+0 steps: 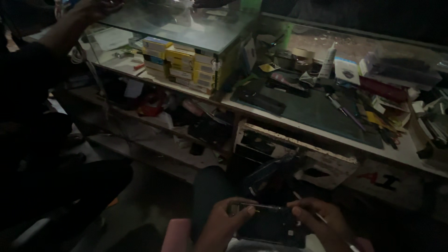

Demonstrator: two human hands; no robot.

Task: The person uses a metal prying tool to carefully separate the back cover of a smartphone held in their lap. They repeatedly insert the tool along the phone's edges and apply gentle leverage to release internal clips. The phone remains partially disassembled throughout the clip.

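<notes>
Low in the head view, my left hand [223, 223] grips the left edge of a dark, opened phone [270, 226] held over my lap. My right hand [322, 220] rests on the phone's right side and pinches a thin metal tool [319, 216] whose tip touches the phone. The phone's inside is too dark to make out in detail.
A workbench with a dark green mat [317, 114] holds small tools, a glue bottle [328, 60] and boxes. An open drawer [289, 149] sits below it. A glass case [186, 32] holds stacked yellow boxes [179, 65]. Another person's arm [70, 28] reaches over it at left.
</notes>
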